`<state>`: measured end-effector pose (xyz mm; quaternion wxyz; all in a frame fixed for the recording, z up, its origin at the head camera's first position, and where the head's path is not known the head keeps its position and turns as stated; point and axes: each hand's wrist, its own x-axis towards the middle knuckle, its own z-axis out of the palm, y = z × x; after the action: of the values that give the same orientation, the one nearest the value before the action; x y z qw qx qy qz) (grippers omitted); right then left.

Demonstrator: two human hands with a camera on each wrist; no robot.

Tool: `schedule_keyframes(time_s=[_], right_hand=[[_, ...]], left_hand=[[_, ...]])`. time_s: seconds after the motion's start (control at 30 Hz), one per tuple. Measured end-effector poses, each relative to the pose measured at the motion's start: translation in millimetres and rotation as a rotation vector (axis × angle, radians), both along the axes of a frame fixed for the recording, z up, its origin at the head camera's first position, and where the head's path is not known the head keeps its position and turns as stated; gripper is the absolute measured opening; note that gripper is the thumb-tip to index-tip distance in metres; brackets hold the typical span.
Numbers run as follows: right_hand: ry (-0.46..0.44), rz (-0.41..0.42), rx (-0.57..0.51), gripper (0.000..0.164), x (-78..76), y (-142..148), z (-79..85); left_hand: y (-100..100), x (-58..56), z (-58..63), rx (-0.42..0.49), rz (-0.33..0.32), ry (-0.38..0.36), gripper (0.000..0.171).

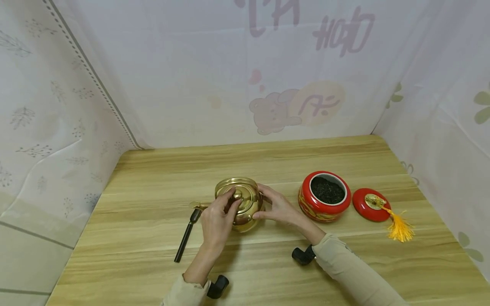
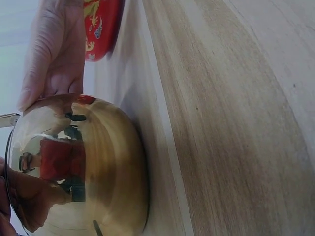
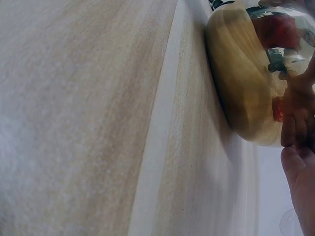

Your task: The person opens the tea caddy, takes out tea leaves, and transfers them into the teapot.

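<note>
A round, polished brass pot [image 1: 245,222] stands on the wooden table, its lid [image 1: 249,199] on top with a small knob [image 1: 237,195]. A brass band [image 1: 235,181] curves along the back of the pot. From the near left, my left hand [image 1: 217,223] pinches the knob between thumb and fingers. My right hand [image 1: 278,208] grips the pot's right side, thumb at the front and fingers behind. Both wrist views show the pot's shiny wall [image 2: 113,167] close up; in the right wrist view, right-hand fingertips [image 3: 294,160] touch it.
A dark rod [image 1: 185,238] with a brass end lies left of the pot. Right of my right hand stands an open red jar [image 1: 319,212] holding dark loose leaves [image 1: 327,190]. Its red lid [image 1: 367,210], with a yellow tassel [image 1: 400,227], lies beside it. Patterned cloth walls [image 1: 183,85] surround the table.
</note>
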<state>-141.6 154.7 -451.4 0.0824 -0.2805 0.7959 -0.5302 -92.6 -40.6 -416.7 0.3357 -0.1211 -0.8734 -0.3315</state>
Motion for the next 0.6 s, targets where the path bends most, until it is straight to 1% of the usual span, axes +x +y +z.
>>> schedule_keyframes(time_s=[0.37, 0.6], right_hand=[[0.005, 0.007, 0.01, 0.084, 0.5, -0.4, 2.1], [0.014, 0.003, 0.017, 0.084, 2.7, -0.5, 3.8]], left_hand=[[-1.9, 1.1, 1.5, 0.01, -0.027, -0.02, 0.036], [-5.8, 4.2, -1.0, 0.053, -0.068, -0.012, 0.034]])
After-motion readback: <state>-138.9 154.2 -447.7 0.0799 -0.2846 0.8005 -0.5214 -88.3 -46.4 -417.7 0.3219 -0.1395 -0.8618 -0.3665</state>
